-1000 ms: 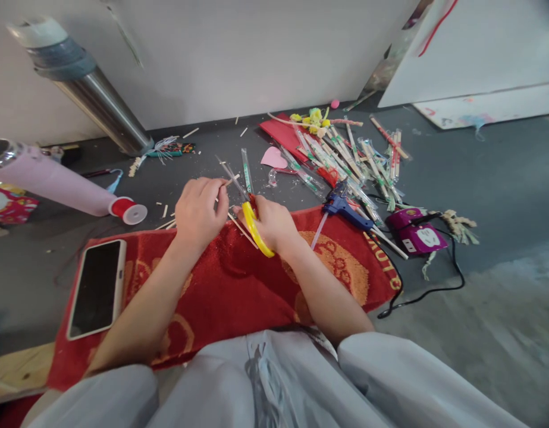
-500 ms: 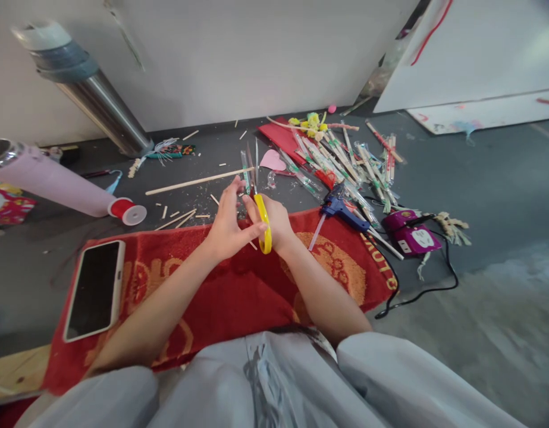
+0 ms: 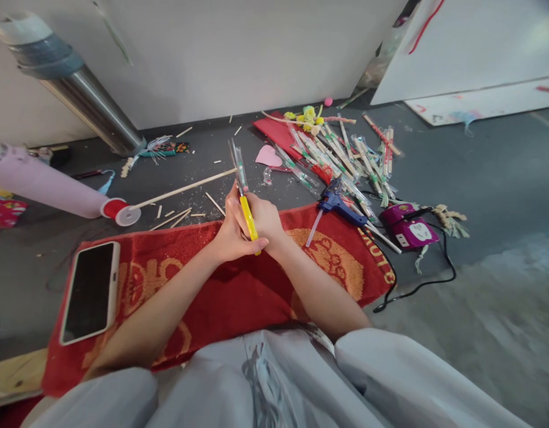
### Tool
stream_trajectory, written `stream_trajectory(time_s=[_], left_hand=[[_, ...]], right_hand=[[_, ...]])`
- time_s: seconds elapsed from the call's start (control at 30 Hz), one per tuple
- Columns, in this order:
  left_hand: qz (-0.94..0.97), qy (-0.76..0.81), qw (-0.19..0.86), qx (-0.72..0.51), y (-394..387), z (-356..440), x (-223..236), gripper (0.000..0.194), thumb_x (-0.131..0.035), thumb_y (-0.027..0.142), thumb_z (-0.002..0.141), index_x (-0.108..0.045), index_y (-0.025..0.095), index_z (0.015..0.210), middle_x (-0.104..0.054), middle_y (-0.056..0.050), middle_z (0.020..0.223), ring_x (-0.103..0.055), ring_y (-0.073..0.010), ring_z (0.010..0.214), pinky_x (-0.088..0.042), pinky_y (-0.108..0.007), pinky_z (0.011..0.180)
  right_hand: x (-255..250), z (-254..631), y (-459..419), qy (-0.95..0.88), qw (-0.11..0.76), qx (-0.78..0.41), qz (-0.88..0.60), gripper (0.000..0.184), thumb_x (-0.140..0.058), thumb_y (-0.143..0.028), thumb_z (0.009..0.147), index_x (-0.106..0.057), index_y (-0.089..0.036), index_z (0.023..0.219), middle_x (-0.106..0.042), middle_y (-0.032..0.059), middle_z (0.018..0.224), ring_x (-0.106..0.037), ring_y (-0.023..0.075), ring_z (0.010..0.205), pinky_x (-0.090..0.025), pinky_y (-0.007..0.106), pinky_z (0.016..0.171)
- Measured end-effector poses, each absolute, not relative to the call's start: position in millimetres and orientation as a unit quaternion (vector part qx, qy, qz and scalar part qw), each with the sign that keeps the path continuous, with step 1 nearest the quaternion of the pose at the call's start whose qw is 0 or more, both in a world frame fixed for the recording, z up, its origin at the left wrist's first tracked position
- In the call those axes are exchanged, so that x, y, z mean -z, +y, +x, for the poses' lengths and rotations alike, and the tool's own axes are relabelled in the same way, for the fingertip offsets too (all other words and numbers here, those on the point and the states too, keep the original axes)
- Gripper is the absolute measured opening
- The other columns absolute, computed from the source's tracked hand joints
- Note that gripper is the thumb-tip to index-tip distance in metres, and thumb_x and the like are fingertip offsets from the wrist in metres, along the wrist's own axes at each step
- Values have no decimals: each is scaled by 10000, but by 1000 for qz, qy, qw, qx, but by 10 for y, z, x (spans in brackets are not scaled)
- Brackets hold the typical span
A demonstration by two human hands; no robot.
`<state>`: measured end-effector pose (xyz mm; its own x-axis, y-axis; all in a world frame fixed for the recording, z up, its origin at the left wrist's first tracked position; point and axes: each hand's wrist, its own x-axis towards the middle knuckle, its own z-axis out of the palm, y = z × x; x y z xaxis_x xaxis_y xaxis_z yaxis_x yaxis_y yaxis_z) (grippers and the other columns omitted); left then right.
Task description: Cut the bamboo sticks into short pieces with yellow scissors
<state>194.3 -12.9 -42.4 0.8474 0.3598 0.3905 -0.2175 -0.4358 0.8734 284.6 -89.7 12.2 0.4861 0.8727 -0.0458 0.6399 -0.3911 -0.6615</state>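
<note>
Yellow-handled scissors (image 3: 248, 219) sit in the curled right hand (image 3: 266, 220), blades pointing away over the counter (image 3: 185, 131), while the left hand (image 3: 230, 230) presses against them, its thumb at the handle; whether its fingers also pinch anything I cannot tell. Just beyond those fingertips, one end of a long wooden stick (image 3: 189, 187) meets the blades, and its other end reaches the red spool (image 3: 115, 209). Under both forearms lies a red towel (image 3: 238, 291), with a phone (image 3: 89, 292) on its left part and a blue glue gun (image 3: 343, 208) at its far right edge.
</note>
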Motion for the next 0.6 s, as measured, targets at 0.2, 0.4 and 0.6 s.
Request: stream_trajectory(time_s=[0.2,0.4,0.6], left_hand=[[785,35,543,-296,-131,1968,400,1128,-730,682,593,-130,303,1469,-372,-112,1426,-265,-323,1421,-248,-493,1194],[775,42,547,-314,-92,1976,530,1149,-742,687,574,-131,300,1467,-308,-122,1448,-305,-340,1389,-223,-525,1186],[771,52,552,-312,-110,1992,529,1139,-741,681,589,-128,297,1469,-202,-132,1528,-217,-351,1436,-176,-532,1197]], right_hand=[[-100,2851,-872,-471,302,-196,-805,519,-355,-614,920,-585,-158,1017,-713,105,920,-683,246,840,-415,293,665],[-103,2862,-857,-477,288,-192,-808,521,-370,-613,914,-590,-153,1023,-716,114,903,-686,254,824,-418,303,673],[-39,2888,-860,-450,346,-206,-797,492,-339,-608,919,-597,-189,920,-698,83,853,-668,234,789,-444,315,680]])
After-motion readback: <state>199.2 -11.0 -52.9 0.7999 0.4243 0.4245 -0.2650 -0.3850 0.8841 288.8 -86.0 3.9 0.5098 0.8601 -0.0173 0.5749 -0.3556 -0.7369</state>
